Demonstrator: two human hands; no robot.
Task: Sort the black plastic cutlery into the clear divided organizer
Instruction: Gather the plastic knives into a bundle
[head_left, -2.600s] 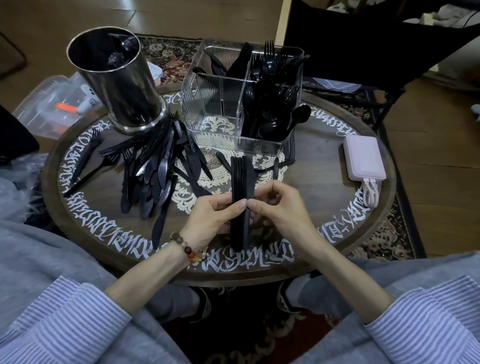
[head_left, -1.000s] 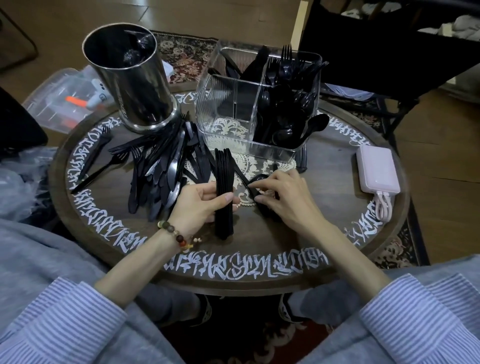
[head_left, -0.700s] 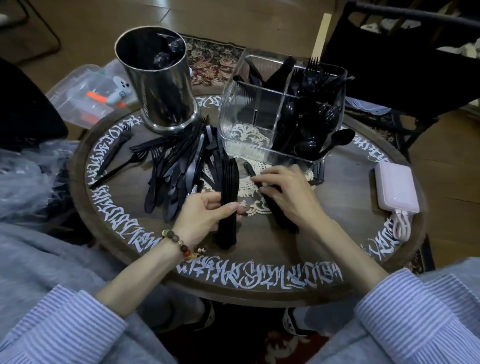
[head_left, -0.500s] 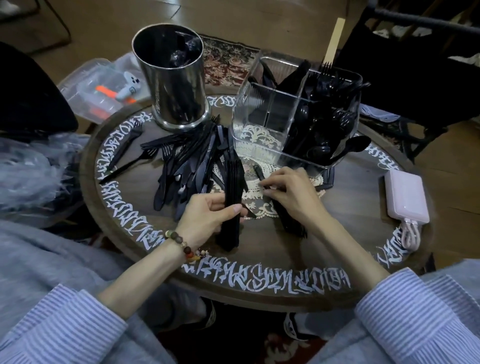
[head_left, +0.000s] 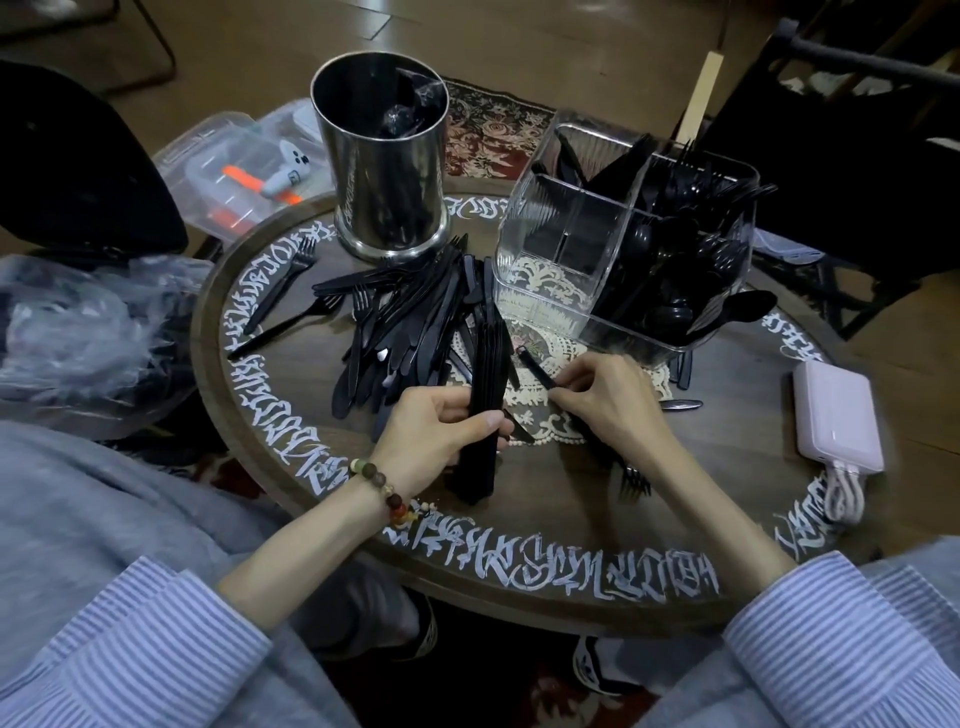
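- Fingers (head_left: 483, 418) of the left hand (head_left: 431, 434) were curled round a stack of cutlery (head_left: 485, 395), holding it on edge with its lower end on the round table (head_left: 571, 519) and its upper end toward the organizer (head_left: 623, 234).
- Right hand (head_left: 605, 402) pinched the handle of a fork (head_left: 582, 426) between thumb and fingertips; its prongs lay on the table close to the wrist and its handle end pointed up and left toward the stack.
- Judging by this, the step in hand was gathering: one more piece being lifted to join the bundle before anything went into the box.
- Loose cutlery (head_left: 405, 332) lay heaped between the steel canister (head_left: 387, 171) and the organizer, so much sorting remained.
- In the organizer, the right-hand sections already stood full of forks and spoons; the near left section looked bare, with a few pieces in the far left one.
- Next, the fork would probably need turning to match the stack and sliding against it, without loosening the left grip; whether its kind matched the bundle could not be told.
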